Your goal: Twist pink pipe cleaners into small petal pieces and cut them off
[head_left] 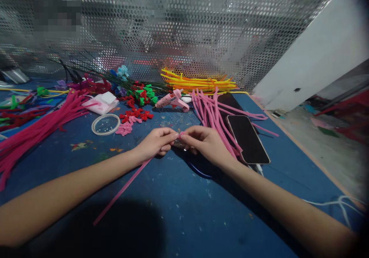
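A pink pipe cleaner (123, 191) runs from under my left hand (161, 141) down toward the front of the blue table. My left hand pinches it near its upper end, thumb against the fingers. Close beside it, my right hand (203, 141) also pinches, with a small bit of pink showing between its fingertips and the left ones. Below the fingertips lies a metal object, perhaps scissors (179, 144), with a dark blue loop (201, 172) showing under my right hand; the rest is hidden.
Behind my hands lies a pink glue gun (173, 100). Light pink pipe cleaners (211, 110) and a phone (248, 139) are at right, magenta ones (43, 129) at left. Also there: a tape roll (92, 129), red flower pieces (138, 114), yellow pipe cleaners (198, 83). A perforated metal panel (178, 31) stands behind.
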`<state>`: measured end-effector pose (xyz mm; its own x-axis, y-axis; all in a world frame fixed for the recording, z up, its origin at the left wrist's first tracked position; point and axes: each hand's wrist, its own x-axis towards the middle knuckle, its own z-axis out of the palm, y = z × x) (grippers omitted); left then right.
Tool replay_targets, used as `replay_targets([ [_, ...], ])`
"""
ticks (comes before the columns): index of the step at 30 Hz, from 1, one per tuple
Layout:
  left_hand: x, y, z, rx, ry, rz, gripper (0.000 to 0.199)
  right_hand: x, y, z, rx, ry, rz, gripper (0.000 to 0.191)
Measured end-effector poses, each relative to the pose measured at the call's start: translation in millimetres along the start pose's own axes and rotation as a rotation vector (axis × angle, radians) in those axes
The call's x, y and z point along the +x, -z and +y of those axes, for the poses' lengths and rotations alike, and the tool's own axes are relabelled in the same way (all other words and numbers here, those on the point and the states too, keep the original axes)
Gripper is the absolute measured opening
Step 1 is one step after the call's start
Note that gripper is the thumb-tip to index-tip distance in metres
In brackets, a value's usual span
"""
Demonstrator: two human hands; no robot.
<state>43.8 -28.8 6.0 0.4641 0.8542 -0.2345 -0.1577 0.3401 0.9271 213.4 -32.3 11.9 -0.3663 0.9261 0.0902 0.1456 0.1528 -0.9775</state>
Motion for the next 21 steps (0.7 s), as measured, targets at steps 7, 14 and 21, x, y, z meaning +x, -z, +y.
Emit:
replay_targets([
  [7, 0.6, 1.4, -0.1, 0.108, -0.116, 0.007, 0.026, 5.5, 0.7, 4.5, 0.702, -0.438, -0.106, 0.019],
  [14, -0.4, 0.1, 2.5, 0.327, -0.279, 0.023, 0.017, 5.9, 1.3, 2.8, 0.689, -0.423, -0.078, 0.016],
  [21, -4.8, -5.8, -1.0, 0.162, -0.206, 0.089, 0.017, 3.5, -2.3, 2.1, 0.425, -0.159, -0.016, 0.012],
])
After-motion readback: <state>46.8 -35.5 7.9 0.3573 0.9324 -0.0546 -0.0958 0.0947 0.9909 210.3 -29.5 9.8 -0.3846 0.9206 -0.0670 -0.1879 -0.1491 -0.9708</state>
